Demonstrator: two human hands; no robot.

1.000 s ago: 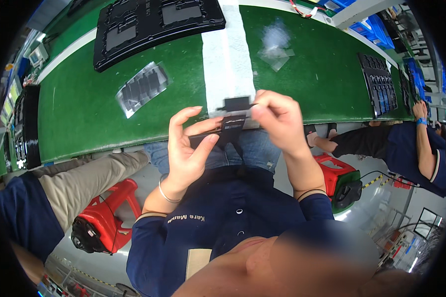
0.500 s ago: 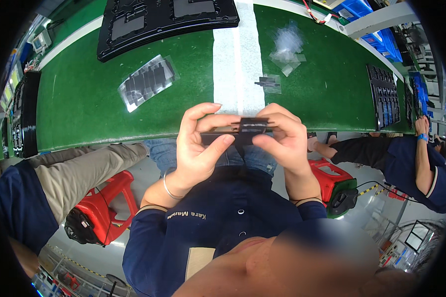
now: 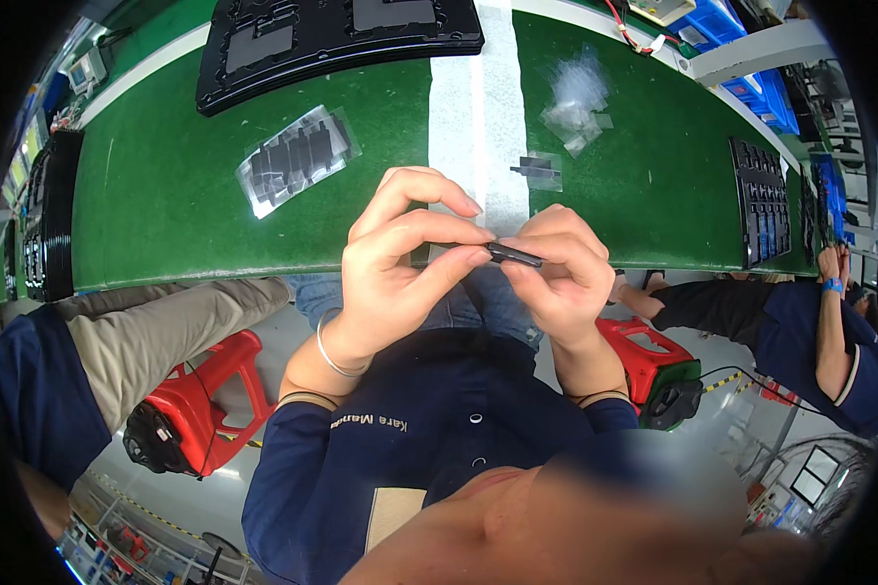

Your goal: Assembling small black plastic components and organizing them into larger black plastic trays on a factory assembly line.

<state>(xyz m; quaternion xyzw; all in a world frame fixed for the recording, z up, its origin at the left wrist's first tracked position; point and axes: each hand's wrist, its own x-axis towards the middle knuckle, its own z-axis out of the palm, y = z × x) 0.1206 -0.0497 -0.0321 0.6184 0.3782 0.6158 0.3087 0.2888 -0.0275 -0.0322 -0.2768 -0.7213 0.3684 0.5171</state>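
A small, thin black part [image 3: 513,255], seen nearly edge-on, is held just off the near edge of the green table. My right hand [image 3: 564,268] grips its right end between thumb and fingers. My left hand [image 3: 400,249] pinches at its left end, thumb and index finger together, with another finger raised above. Whether the part is one piece or several, I cannot tell. Beyond my hands lie a clear sheet with dark strips [image 3: 298,161] on the left and a small clear film with a dark strip [image 3: 540,171] on the right.
Stacked black trays [image 3: 341,39] stand at the far side of the green table [image 3: 166,195]. Crumpled clear film [image 3: 578,102] lies right of the white band [image 3: 478,117]. More black trays [image 3: 763,200] are at the right, others [image 3: 54,214] at the left. People sit on both sides.
The black part has turned from broad face to nearly edge-on. My left hand has rotated, its fingers now reaching to the part's left end. The view has shifted slightly.
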